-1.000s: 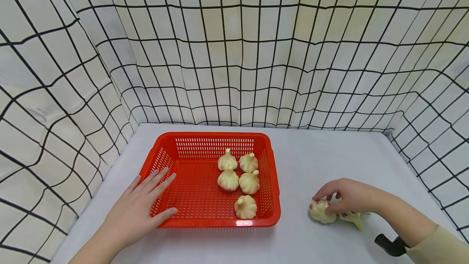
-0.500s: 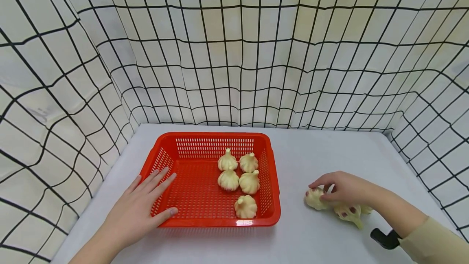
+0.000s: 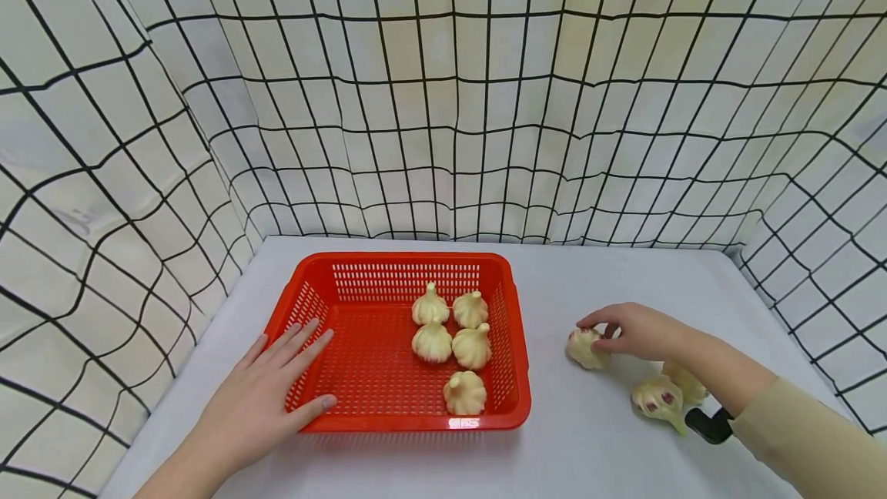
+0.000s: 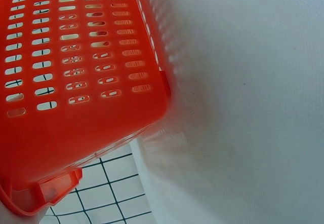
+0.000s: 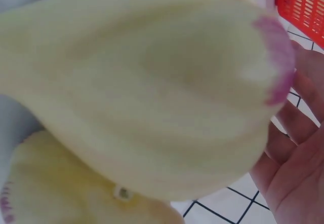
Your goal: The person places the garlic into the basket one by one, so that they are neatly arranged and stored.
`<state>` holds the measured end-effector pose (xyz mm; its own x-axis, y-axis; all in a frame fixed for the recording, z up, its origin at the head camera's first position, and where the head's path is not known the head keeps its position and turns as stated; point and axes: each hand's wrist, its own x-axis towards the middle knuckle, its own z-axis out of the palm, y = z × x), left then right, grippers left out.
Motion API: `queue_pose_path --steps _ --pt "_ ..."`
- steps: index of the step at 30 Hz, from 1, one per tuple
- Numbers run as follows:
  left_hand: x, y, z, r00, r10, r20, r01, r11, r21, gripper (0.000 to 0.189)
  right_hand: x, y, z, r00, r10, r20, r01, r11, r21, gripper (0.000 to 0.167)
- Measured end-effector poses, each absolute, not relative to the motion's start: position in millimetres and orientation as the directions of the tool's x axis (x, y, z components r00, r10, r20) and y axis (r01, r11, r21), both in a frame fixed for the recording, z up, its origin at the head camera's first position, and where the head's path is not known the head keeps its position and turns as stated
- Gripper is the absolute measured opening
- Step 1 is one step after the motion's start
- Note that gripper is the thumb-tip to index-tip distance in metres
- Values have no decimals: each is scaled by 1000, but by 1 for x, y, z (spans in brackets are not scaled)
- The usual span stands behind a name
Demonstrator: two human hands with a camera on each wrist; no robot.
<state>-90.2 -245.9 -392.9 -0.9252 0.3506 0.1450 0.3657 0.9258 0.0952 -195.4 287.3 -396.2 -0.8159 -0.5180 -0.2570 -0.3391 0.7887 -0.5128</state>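
My left hand [image 3: 259, 399] lies with fingers spread over the near left corner of a red plastic basket [image 3: 388, 420]. In the left wrist view the basket's slotted outer wall [image 4: 111, 102] fills the left side. My right hand [image 3: 644, 331] pinches a garlic bulb [image 3: 584, 349] with purple marks, low over the white table. Two more garlic bulbs, one purple-spotted [image 3: 657, 399] and one paler [image 3: 686, 385], sit by my right forearm. Up close in the right wrist view, a garlic bulb [image 5: 167, 97] covers part of my right hand and hides the pinched bulb.
Several garlic bulbs [image 3: 433, 342] stand in the right half of the basket. White table surface [image 3: 554, 276] lies between the basket and my right hand. Black wire grid panels [image 3: 453, 129] backed with white enclose the table behind and at both sides.
My right hand has moved away and to the left with the pinched garlic bulb, leaving the other two bulbs behind and uncovering them. My left hand and the basket stay put.
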Motion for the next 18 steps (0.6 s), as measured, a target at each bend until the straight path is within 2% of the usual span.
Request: queue_pose_path --steps 6,13,18 --pt "-91 -246 -393 -922 356 154 373 923 98 86 -201 286 -399 -829 -493 -265 -315 802 -508 40" --pt "-91 -247 -396 -927 348 140 363 927 100 86 -197 288 -395 -841 -482 -246 -317 808 -497 53" --pt "-91 -246 -395 -927 347 139 362 927 102 85 -195 295 -393 -848 -478 -228 -324 809 -490 53"
